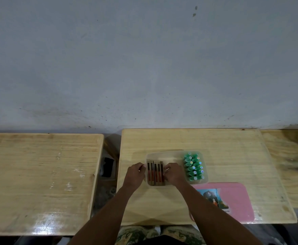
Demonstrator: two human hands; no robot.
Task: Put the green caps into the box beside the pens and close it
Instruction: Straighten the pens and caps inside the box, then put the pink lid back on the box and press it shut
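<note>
Wooden table (233, 144): pale, grained plank top with rounded corners, under and beyond both hands. A second like table (38, 174) stands well to the left of the left hand, glossy with glare.

Pink lid (236, 197): flat, rounded rectangle, smooth plastic with a picture label, lying on the table near the right forearm, apart from the box.

Clear box (166, 154): translucent plastic, rounded rim, open, set between and just beyond the hands.

Green caps (194, 167): glossy, rounded, packed in two rows at the box's end, just right of the right hand; they appear already inside.

Pens (155, 173): slim dark barrels with red sections, laid side by side in the box between the two hands.

Left hand (136, 174): fingers curled at the left edge of the pen row, touching box or pens; which, cannot be told.

Right hand (174, 174): fingers curled against the row's right edge; firmness of grip not discernible.

Step judged: squaring up the contents before closing. Next move calls for fetching the lid, aligning it over the rim and pressing down evenly.
</note>
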